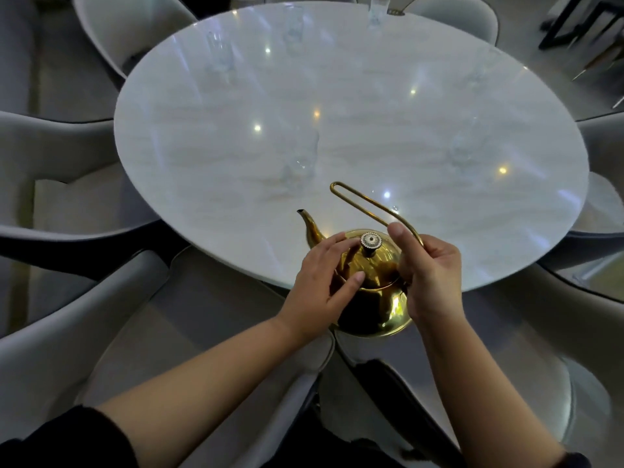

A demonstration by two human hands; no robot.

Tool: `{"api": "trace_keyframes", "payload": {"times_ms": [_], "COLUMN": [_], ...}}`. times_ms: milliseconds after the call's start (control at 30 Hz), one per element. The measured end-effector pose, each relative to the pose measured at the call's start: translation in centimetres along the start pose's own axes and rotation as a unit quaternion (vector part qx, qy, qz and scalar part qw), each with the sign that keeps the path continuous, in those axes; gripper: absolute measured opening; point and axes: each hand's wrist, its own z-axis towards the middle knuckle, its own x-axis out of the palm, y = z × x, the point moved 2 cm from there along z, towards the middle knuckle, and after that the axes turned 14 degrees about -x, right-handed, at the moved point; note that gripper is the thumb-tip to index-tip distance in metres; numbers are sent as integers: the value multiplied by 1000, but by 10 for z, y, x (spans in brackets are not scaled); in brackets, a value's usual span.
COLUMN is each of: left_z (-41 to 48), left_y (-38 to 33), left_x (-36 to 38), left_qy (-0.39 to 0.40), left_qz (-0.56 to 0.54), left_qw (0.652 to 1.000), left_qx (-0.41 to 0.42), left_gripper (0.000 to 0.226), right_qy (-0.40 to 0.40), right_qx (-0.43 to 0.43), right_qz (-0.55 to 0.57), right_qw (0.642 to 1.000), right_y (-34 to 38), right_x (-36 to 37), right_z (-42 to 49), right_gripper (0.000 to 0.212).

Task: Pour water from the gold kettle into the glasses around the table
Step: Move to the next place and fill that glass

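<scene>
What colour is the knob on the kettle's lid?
Silvery-white knob with ringed pattern, dark stem, on the gold kettle; head view.

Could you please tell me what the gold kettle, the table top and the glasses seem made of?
The round gold kettle looks like polished metal, perhaps brass: mirror-bright reflections. The white oval table top looks like glossy marble or imitation: faint veining, lamp glints. The tall clear glasses look like glass, possibly plastic: the table shows through.

Black left sleeve (64, 440); black right sleeve (575, 460); bare forearms (209, 376)
</scene>
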Motion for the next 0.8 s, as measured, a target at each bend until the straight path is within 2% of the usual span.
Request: {"api": "trace_keyframes", "payload": {"times_ms": [100, 467, 800], "left_z": [22, 107, 164], "left_y": [-5, -19, -27], "left_x": [-5, -9, -20], "left_qy": [-5, -13, -6], "left_qz": [19, 27, 32], "left_qw": [1000, 998, 997], "left_qx": [-3, -60, -71], "left_gripper": [49, 53, 50], "right_qy": [-3, 40, 82], "right_qx": [-6, 1, -6], "right_qz": [-21, -67, -144], "right_qw": [1000, 997, 986], "right_y": [-5, -18, -29], "right_x": [5, 13, 27], "right_z": [25, 128, 201], "right_gripper": [62, 51, 55]}}
